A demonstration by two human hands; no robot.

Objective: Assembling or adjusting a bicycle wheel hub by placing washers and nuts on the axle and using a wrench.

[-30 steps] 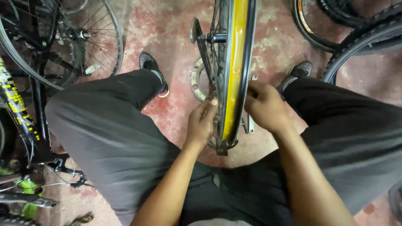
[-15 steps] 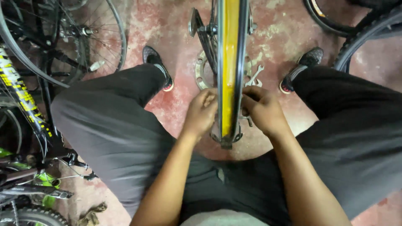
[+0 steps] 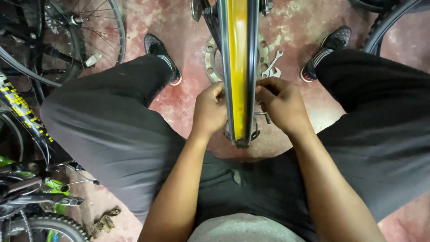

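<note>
Reddish workshop floor [image 3: 148, 27], and mid-frame both hands are closing around a bare wheel rim [image 3: 238, 67] with yellow tape. Left hand [image 3: 209, 110] and right hand [image 3: 281, 104] are pinching its sides; sweaty fingers could be slipping, dropping it onto the spanner [image 3: 273, 65].

left hand [image 3: 209, 107], right hand [image 3: 282, 104], grips seemingly closed

The person wears dark grey trousers [image 3: 112, 130] with a smooth, slightly creased cloth, and a pale grey shirt hem [image 3: 242, 228] shows at the waist. Both forearms are bare, no sleeves reaching them. On the feet are black knit sneakers [image 3: 161, 51] with white soles and red trim.
</note>
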